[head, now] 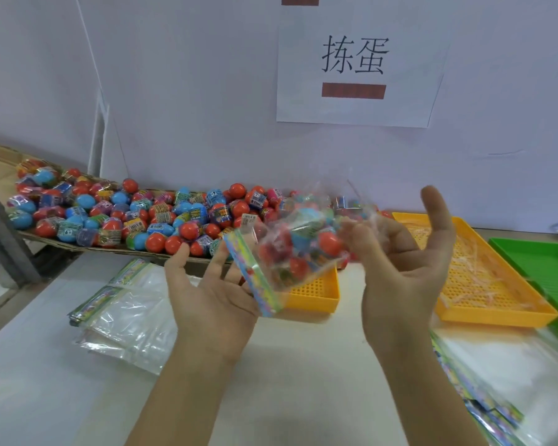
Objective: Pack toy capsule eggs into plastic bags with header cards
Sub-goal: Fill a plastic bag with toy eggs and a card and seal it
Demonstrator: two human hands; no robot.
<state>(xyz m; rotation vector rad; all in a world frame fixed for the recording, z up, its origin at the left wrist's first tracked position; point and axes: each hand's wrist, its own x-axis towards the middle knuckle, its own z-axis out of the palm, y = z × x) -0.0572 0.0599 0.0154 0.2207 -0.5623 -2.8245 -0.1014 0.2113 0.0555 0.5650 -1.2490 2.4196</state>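
Note:
A clear plastic bag (298,249) filled with several red and blue capsule eggs hangs in the air between my hands, blurred by motion. Its colourful header card (253,275) lies at the lower left end. My left hand (213,294) is palm up with straight fingers under the card end and supports it. My right hand (400,262) has its thumb raised, and its fingers curl into the crumpled plastic at the bag's right end. A big heap of loose capsule eggs (136,214) lies on a cardboard sheet along the wall behind.
Empty bags with header cards (126,313) are stacked at the left on the white table, and another stack (496,391) at the lower right. Behind stand a small yellow perforated tray (316,292), a larger yellow tray (484,275) with plastic strips, and a green tray (541,262).

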